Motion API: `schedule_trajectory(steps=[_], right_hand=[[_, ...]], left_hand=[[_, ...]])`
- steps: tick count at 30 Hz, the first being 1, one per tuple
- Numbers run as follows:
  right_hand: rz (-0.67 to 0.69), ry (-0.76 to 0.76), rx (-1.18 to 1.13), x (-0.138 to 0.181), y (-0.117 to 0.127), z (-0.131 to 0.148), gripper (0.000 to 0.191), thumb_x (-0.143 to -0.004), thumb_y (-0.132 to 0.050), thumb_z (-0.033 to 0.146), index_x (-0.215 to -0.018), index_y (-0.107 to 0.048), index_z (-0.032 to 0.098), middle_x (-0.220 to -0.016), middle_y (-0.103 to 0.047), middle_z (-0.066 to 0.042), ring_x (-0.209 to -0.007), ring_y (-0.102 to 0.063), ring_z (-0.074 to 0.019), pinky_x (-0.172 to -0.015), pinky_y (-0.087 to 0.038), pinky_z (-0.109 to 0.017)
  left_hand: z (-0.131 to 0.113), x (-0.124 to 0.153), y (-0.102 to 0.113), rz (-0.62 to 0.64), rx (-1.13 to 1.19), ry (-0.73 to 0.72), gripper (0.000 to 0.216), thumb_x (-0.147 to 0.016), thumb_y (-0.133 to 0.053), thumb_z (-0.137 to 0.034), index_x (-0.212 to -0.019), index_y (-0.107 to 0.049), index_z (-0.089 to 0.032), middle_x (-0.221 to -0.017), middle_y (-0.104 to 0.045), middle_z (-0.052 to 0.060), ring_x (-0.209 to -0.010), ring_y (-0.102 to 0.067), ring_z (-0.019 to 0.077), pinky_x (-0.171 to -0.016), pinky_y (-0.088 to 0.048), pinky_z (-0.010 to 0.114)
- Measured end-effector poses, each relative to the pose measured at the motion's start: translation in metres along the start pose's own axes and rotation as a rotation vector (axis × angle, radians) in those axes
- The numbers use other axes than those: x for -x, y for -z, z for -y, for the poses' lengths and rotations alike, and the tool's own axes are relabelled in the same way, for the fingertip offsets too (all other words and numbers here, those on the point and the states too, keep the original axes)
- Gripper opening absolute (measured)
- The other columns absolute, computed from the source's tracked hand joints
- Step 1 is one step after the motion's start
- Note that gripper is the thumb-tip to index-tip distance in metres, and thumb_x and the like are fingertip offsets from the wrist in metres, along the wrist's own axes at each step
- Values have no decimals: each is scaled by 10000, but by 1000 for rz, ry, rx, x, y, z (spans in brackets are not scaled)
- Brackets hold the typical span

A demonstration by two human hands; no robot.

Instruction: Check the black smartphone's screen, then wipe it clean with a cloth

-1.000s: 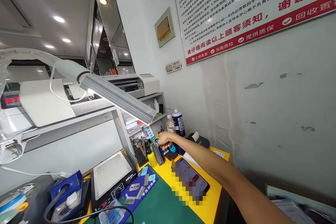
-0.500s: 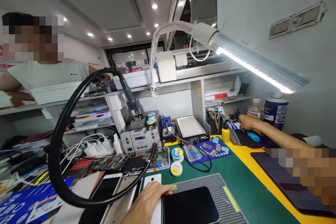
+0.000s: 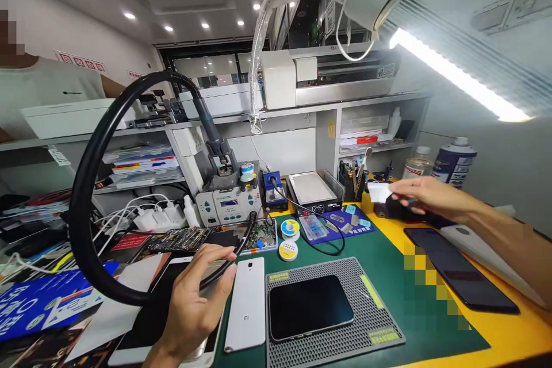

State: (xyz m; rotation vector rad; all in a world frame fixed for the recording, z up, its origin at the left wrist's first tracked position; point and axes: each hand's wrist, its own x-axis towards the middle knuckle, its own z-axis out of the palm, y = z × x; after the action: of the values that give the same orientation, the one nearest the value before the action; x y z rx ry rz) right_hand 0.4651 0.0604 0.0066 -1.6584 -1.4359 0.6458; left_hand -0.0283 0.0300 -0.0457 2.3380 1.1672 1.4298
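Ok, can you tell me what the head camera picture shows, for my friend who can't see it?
Over a crowded repair bench, the person's right hand holds a small white piece, while the left hand rests by a thick black hose. A dark phone lies on a grey mat between them.

Bench: yellow worktop point(image 3: 495, 336) under a green mat point(image 3: 414, 322).
On mat: grey pad point(image 3: 371, 322), solder reels point(image 3: 288, 250).
On yellow: dark phone point(image 3: 459, 270).
Left: white phone point(image 3: 246, 305).

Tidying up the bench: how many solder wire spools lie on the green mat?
2: one spool beside the blue pad, another spool just nearer, behind the grey mat. Others may hide in clutter.
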Motion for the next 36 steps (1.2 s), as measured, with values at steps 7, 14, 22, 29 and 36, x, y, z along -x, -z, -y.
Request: schedule_trajectory(steps=[7, 14, 22, 29, 36], right_hand=[[581, -35, -493, 75, -40, 11, 371, -995, -670, 510, -931, -651, 145, -771, -594, 10, -637, -577, -121, -487, -440, -197], [770, -27, -703, 116, -77, 38, 436, -893, -781, 538, -884, -696, 110, -729, -647, -22, -535, -534, -83, -467, -445, -178], [853, -181, -811, 141, -111, 39, 402, -862, -771, 504, -768, -678, 125, -642, -641, -17, -479, -543, -93, -364, -391, -155], [685, -63, -1002, 171, -131, 43, 323, -707, -739, 332, -969, -744, 142, -973, -718, -102, -846, -672, -217, -567, -524, -237], [561, -31, -1117, 194, -145, 56, 312, -851, -854, 379, -962, -740, 110, -900, -663, -73, -852, -590, -175, -754, -493, -257]], left_hand=[[-30, -10, -11, 122, 58, 16, 162, -955, -642, -321, -1103, -664, -259, -902, -695, -31, -822, -670, 130, -784, -526, 222], [-104, 4, -54, 338, 202, 7, 289, -950, -601, -271, -1239, -621, -265, -977, -690, 11, -714, -640, 117, -582, -521, 199], [-135, -11, -63, 322, 383, 66, 239, -967, -546, -340, -830, -667, -185, -842, -618, 18, -699, -520, 127, -617, -405, 266], [-138, -39, -50, 549, 487, 403, 434, -956, -672, -372, -614, -506, -162, -579, -440, -85, -483, -370, 58, -451, -290, 192], [-121, -22, -43, 660, 710, 580, 418, -978, -630, -461, -694, -543, -167, -533, -448, -101, -406, -361, 44, -394, -288, 179]])
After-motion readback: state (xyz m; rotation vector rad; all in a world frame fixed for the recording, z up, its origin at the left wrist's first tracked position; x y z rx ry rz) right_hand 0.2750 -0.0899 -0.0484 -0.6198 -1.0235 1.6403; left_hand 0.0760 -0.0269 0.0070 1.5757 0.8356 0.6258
